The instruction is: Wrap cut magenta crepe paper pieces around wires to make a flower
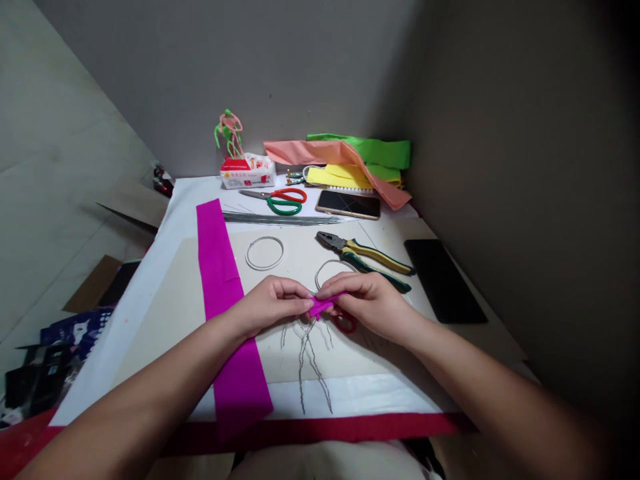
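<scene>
Pinched tight: a person's left hand point(273, 305) and right hand point(367, 303) close in a narrow grip on a folded piece of magenta crepe paper point(323, 305), thumbs and fingers meeting on it, directly above a figure of twisted wire point(305, 365) lying flat on a sheet of beige card point(165, 327). The hands nearly touch at the fingertips, with the paper held between them. Just left of the wire figure, a long magenta crepe strip point(225, 347) lies across the card and runs under the left forearm. Just beyond the figure, beneath the right hand, sits a red loop point(345, 323), possibly a scissor handle, though it is too hidden to tell. Farther beyond it lie two wire hoops point(264, 253) and, to the right, combination pliers point(365, 257) with yellow-and-green grips. Well beyond the figure are red-and-green scissors point(283, 200), a bundle of straight wire point(280, 219), a smartphone point(347, 204), and a white-and-red packet point(247, 172) topped by a small pipe-cleaner figure point(230, 133). Folded sheets of salmon, green and yellow crepe paper point(340, 155) stand farthest back, against the wall, while a flat black panel point(445, 280) rests well to the right of the figure.
</scene>
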`<control>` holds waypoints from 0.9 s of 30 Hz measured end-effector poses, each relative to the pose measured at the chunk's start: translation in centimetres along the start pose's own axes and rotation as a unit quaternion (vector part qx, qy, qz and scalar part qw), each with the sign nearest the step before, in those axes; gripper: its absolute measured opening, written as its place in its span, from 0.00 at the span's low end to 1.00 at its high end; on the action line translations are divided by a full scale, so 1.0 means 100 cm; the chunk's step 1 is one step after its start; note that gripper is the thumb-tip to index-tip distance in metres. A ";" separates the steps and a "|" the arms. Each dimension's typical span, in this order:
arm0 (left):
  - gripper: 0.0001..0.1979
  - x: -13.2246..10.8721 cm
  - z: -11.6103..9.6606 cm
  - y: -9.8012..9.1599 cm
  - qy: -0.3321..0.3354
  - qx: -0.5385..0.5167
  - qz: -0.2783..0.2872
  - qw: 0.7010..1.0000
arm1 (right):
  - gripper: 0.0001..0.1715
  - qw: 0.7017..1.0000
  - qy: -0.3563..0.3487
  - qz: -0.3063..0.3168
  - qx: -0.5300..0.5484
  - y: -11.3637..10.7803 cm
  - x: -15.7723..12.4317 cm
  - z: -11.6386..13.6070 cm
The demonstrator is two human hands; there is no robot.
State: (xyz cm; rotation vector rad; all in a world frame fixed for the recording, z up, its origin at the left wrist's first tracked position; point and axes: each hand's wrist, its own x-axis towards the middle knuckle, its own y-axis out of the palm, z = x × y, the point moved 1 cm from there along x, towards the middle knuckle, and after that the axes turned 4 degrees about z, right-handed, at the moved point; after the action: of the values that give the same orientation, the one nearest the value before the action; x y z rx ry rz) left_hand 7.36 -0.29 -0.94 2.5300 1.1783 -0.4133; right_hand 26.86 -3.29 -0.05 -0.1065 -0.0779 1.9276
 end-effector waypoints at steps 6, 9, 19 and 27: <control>0.11 -0.001 0.001 0.002 0.003 -0.014 -0.023 1.000 | 0.15 0.999 0.039 0.029 0.018 -0.002 -0.001 0.005; 0.11 -0.001 0.002 0.004 0.004 -0.006 -0.034 0.999 | 0.12 0.999 0.035 0.016 0.007 -0.004 -0.002 0.006; 0.13 0.000 0.005 0.005 0.001 -0.012 -0.038 0.999 | 0.10 0.997 0.050 -0.045 0.030 -0.002 0.002 -0.007; 0.10 -0.001 0.004 0.011 -0.008 0.041 -0.023 0.999 | 0.06 0.995 0.034 -0.080 0.039 0.002 -0.001 -0.001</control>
State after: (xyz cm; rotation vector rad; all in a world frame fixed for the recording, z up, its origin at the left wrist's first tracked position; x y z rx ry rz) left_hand 8.06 -1.18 -1.06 2.5682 1.2390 -0.5026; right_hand 26.75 -3.42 -0.15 -0.1097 0.0341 1.7623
